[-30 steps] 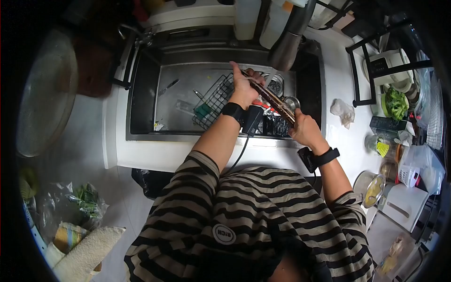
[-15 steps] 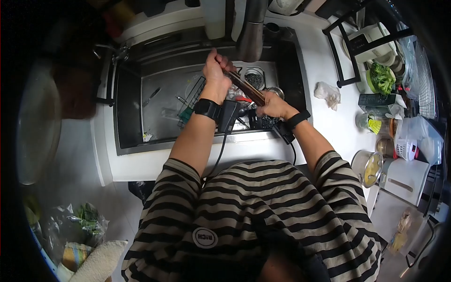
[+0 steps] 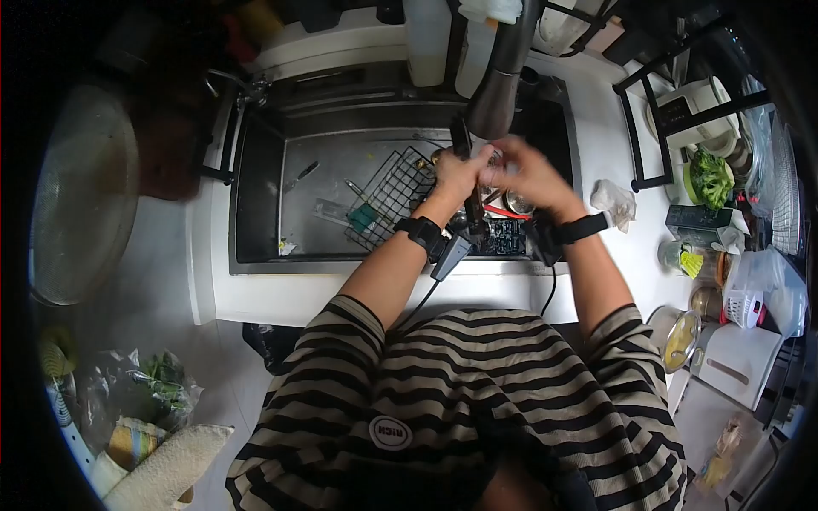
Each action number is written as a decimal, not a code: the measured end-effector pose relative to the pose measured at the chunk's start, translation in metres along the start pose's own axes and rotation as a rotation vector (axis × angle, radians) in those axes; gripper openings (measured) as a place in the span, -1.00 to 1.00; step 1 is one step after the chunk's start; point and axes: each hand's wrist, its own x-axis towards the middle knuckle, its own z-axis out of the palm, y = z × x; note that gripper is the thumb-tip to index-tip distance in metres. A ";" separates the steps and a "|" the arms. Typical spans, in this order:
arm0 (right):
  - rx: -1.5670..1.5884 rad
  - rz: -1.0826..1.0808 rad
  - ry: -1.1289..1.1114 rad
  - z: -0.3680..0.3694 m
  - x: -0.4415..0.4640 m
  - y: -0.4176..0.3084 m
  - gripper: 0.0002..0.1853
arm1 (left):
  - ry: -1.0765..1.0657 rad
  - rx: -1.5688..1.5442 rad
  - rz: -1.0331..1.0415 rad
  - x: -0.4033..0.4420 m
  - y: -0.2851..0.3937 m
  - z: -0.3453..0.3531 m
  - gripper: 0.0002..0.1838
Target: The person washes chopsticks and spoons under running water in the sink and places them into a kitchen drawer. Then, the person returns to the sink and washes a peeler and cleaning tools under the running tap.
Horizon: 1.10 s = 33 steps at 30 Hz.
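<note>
My left hand (image 3: 457, 177) is closed around a long dark brown bar-like object (image 3: 474, 215), which stands almost upright in the view over the sink (image 3: 328, 204). Close to its right side is my right hand (image 3: 530, 175), blurred by motion, its fingers near the left hand's fingertips; whether it grips anything is unclear. The grey faucet (image 3: 494, 102) hangs just above both hands. Beneath them in the sink are a black wire rack (image 3: 396, 183), a red-handled item (image 3: 509, 213) and a round metal piece (image 3: 517, 203), partly hidden.
A knife (image 3: 302, 174) and a green sponge-like piece (image 3: 363, 217) lie in the sink. On the right counter are a crumpled white cloth (image 3: 613, 203), broccoli (image 3: 710, 179) and a pot (image 3: 679, 339). Bottles (image 3: 428, 43) stand behind the sink.
The brown object has turned from slanted to nearly upright. My right hand has left its lower end and moved up beside my left hand. The camera view has shifted.
</note>
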 end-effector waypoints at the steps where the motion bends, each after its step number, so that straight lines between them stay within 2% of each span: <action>1: 0.210 -0.139 0.105 -0.012 0.009 -0.009 -0.28 | -0.069 0.016 -0.012 -0.001 0.000 -0.003 -0.72; 2: 0.103 -0.355 0.235 -0.024 0.007 -0.037 -0.33 | -0.140 0.032 -0.025 -0.002 0.000 -0.007 -0.72; 3: -0.072 -0.439 0.288 -0.032 0.006 -0.057 -0.38 | -0.212 0.048 -0.038 -0.003 0.000 -0.011 -0.73; 5: 0.110 -0.279 -0.033 -0.044 0.012 -0.071 -0.37 | -0.196 0.087 -0.071 -0.004 -0.003 -0.014 -0.73; 7: 0.210 -0.350 -0.010 -0.047 0.023 -0.078 -0.42 | -0.204 0.167 -0.082 -0.006 -0.001 -0.018 -0.73; 8: 0.367 -0.435 -0.004 -0.046 0.026 -0.083 -0.48 | -0.218 0.138 -0.062 -0.008 -0.003 -0.019 -0.73; 9: 0.365 -0.383 -0.056 -0.052 0.026 -0.092 -0.51 | -0.234 0.172 -0.045 -0.006 -0.007 -0.022 -0.72; 11: 0.268 -0.327 -0.209 -0.060 0.039 -0.091 -0.48 | -0.264 0.242 -0.014 -0.005 -0.014 -0.028 -0.71; 15: 0.432 -0.376 -0.369 -0.053 0.053 -0.091 -0.44 | -0.280 0.292 0.046 -0.007 -0.014 -0.034 -0.69; 19: 0.533 -0.356 -0.540 -0.060 0.061 -0.093 -0.38 | -0.373 0.281 -0.035 -0.008 -0.011 -0.042 -0.68; 23: 0.483 -0.327 -0.674 -0.069 0.075 -0.097 -0.35 | -0.309 0.303 0.156 -0.013 -0.009 -0.041 -0.73; 24: 0.461 -0.316 -0.655 -0.068 0.075 -0.100 -0.39 | -0.348 0.244 0.073 -0.012 -0.010 -0.043 -0.73; 27: 0.421 -0.296 -0.637 -0.060 0.075 -0.099 -0.48 | -0.331 0.245 0.018 -0.008 -0.011 -0.047 -0.69; 28: 0.444 -0.251 -0.599 -0.054 0.072 -0.099 -0.57 | -0.306 0.281 0.004 -0.006 -0.013 -0.047 -0.71; 31: 0.385 -0.257 -0.483 -0.042 0.065 -0.096 -0.61 | -0.316 0.229 -0.054 -0.007 -0.007 -0.045 -0.70; 33: 0.386 -0.232 -0.423 -0.038 0.058 -0.094 -0.62 | -0.295 0.282 0.001 -0.005 -0.008 -0.046 -0.69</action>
